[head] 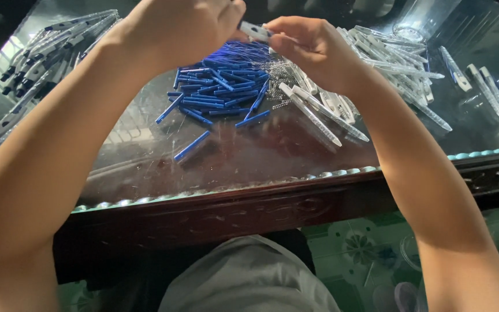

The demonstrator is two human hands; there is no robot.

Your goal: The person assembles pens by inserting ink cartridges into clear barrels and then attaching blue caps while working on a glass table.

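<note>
Both my hands are raised over a glass-topped table. My left hand and my right hand meet on one small white pen part, each pinching an end of it. Directly beneath them lies a heap of several blue pen rods. A small cluster of metal springs sits beside the heap. White clear pen barrels lie just under my right wrist.
Finished white-and-blue pens are piled at the far left. More clear barrels spread at the back right, with a clear plastic cup behind them. The table has a dark carved wooden edge. Green patterned floor tiles show below.
</note>
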